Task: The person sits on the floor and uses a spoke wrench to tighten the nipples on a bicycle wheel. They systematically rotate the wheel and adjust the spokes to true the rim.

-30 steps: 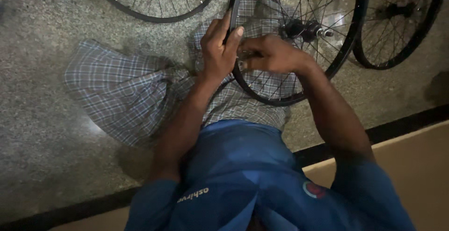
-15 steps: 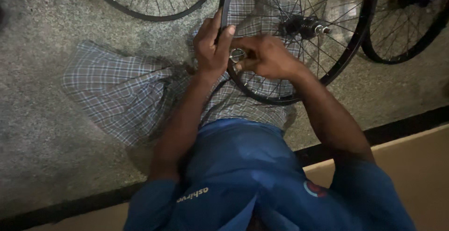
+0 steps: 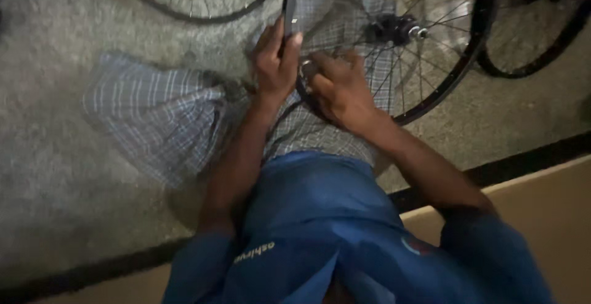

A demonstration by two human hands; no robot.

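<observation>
left hand (image 3: pixel 276 64) gripping black wheel rim (image 3: pixel 469 64), right hand (image 3: pixel 337 88) clenched at its edge, checked cloth (image 3: pixel 154 119), speckled stone floor (image 3: pixel 55 175)

The wheel rim (image 3: pixel 469 64) looked like matt black metal, its spokes (image 3: pixel 431 45) thin bright wire and the hub (image 3: pixel 394 28) dark metal. The checked cloth (image 3: pixel 154 119) was soft woven fabric; the floor (image 3: pixel 61 175) was speckled, rough-looking stone.
</observation>
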